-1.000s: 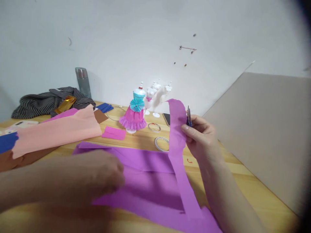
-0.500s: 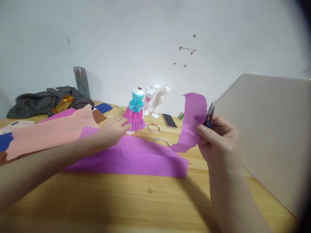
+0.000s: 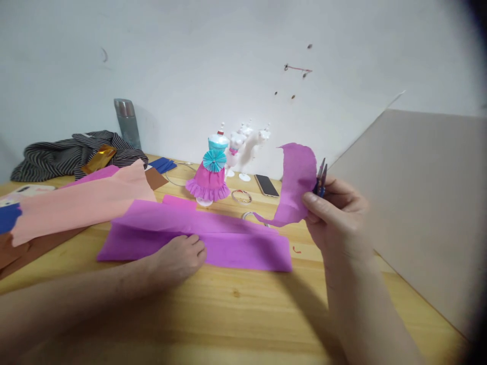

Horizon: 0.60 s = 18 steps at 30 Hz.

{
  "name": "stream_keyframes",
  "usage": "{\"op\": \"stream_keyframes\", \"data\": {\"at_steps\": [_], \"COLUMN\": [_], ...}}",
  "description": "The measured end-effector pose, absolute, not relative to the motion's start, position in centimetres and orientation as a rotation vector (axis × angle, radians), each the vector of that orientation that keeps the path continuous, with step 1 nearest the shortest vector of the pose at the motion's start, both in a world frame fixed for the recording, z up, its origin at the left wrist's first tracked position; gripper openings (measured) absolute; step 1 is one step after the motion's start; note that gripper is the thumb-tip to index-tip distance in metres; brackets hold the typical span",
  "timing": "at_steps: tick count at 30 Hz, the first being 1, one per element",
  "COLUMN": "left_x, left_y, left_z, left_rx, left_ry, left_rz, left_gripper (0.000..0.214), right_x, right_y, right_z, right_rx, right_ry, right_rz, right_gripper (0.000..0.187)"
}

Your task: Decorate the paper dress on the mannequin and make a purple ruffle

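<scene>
My right hand (image 3: 337,215) is raised over the table's right side, closed on a cut strip of purple crepe paper (image 3: 297,180) together with small blue-handled scissors (image 3: 320,181) whose blades point up. A folded purple crepe sheet (image 3: 213,235) lies flat on the wooden table (image 3: 236,314). My left hand (image 3: 178,258) rests at that sheet's near edge, fingers curled down onto the paper. The strip's lower end hangs toward the sheet's right part.
A small mannequin in a pink and teal paper dress (image 3: 209,175) stands behind the sheet beside white mannequins (image 3: 243,147). Nearby lie tape rings (image 3: 242,196), a phone (image 3: 266,185), peach crepe paper (image 3: 79,203), striped cloth (image 3: 72,154) and a flask (image 3: 126,121). A grey board (image 3: 429,203) leans at right.
My left hand came back from near the dressed mannequin to the folded sheet's near edge. The sheet was folded over about a second ago. My right hand barely moved with the strip.
</scene>
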<state>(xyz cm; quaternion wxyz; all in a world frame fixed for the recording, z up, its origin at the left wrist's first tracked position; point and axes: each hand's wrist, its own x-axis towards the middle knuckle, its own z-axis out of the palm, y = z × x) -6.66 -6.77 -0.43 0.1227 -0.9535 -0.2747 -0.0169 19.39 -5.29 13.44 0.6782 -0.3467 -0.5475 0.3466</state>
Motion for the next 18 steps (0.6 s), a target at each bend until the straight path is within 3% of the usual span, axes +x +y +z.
{"op": "stream_keyframes", "data": {"at_steps": [10, 18], "left_x": [-4.6, -4.8], "left_y": [-5.7, -4.9], "left_z": [0.4, 2.1], "left_rx": [-2.733, -2.652], "left_ry": [-0.897, -0.953], "left_rz": [0.04, -0.155], "left_gripper": [0.015, 0.014], "right_x": [19.6, 19.3], "right_y": [-4.9, -5.1], "right_z": [12.6, 13.0], "right_rx": [-0.802, -0.787], "right_ry": [-1.272, -1.245], "right_rz": [0.82, 0.775], "right_gripper": [0.016, 0.016]}}
